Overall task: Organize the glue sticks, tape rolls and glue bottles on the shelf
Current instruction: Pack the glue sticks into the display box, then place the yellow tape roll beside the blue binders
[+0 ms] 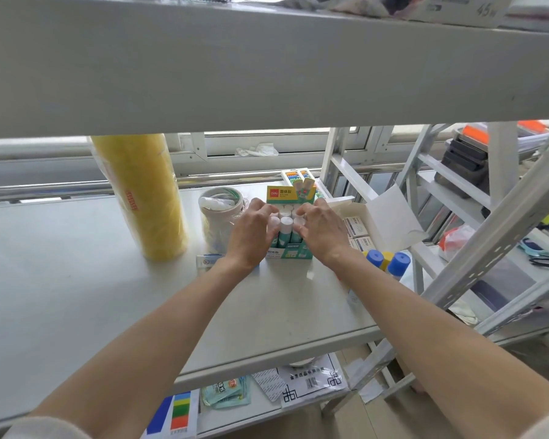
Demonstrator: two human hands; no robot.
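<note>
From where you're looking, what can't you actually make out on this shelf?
Head view only:
- Glue stick box: its sides are covered by the left hand and right hand.
- Glue bottles: only caps show; the right forearm hides the bodies.
- Yellow tape stack: its top is cut off by the upper shelf.
- Small white boxes: print too small to read.

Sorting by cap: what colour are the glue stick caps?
White, seen in the head view: glue stick caps.

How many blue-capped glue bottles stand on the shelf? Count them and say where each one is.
2. One blue-capped bottle stands just right of the right forearm, the other nearer the shelf's right edge, a yellow cap between them. More may be hidden.
</note>
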